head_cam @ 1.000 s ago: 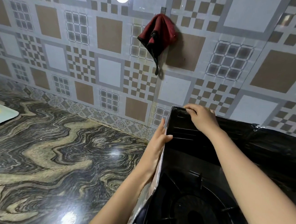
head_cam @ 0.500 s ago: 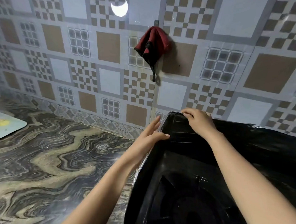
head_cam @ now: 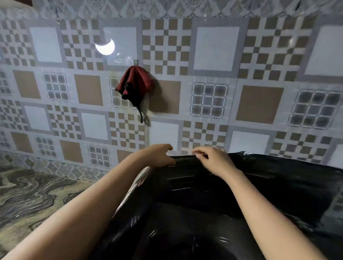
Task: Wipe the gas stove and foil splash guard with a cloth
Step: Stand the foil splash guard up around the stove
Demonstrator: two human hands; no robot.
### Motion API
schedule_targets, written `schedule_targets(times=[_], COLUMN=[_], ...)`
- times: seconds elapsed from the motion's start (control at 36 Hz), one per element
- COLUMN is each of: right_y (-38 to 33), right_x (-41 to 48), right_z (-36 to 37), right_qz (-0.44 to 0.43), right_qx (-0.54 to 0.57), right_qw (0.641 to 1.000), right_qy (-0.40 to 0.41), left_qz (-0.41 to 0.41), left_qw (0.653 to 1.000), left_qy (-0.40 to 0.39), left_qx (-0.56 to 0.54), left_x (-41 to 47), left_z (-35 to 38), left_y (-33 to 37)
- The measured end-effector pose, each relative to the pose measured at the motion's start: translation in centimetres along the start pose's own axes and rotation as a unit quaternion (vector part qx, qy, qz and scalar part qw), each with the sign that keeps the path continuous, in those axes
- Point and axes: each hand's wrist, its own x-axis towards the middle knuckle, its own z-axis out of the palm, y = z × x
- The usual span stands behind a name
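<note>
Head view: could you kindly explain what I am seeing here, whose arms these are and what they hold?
No machine: a person wears a camera on the head, so the bare arms are their own. The left hand and right hand both grip the top edge of the guard, a dark shiny screen before the tiled wall. A red cloth hangs on that wall, untouched. At left lies a marbled counter.
</note>
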Motion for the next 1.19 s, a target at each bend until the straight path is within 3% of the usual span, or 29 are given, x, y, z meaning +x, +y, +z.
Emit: schedule_targets(times=[0.11,0.28,0.69,1.19], right_y=[4.7,12.1,20.6,22.0], right_x=[-0.9,-2.6,-5.2,-8.6], right_z=[-2.3,-5.1,-7.6,-10.4], right_qz=[0.02,0.06,0.117,0.183], right_qx=[-0.013,-0.027,-0.106,-0.044], right_qw=[0.999,0.995,0.982,0.981], right_qy=[0.026,0.074,0.102,0.043], left_qz=[0.008,0.061,0.15,0.233], left_qw=[0.998,0.997,0.982,0.972], left_qy=[-0.022,-0.02,0.085,-0.037], left_qx=[0.051,0.043,0.073,-0.012], left_x=[3.5,8.2,15.2,13.4], left_z=[1.0,3.9,11.3,11.5], left_y=[2.4,7.0,14.8,16.8])
